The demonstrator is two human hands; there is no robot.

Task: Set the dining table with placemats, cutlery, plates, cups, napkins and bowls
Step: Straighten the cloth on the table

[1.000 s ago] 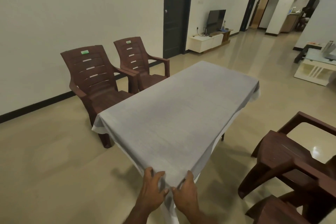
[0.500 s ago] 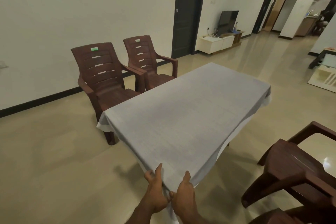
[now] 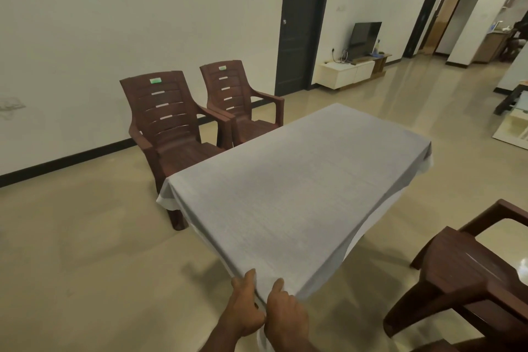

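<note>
Grey cloth (image 3: 297,194) runs lengthwise away from you; your left hand (image 3: 245,308) and right hand (image 3: 285,314) pinch its near counter corner.

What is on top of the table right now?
Only a grey tablecloth, its near corner gripped by the left hand and right hand. The cloth hides the tabletop; one table leg shows.

Dim, soft indoor light, glare on the floor (image 3: 423,100) far right, wide-angle bending at edges.
</note>
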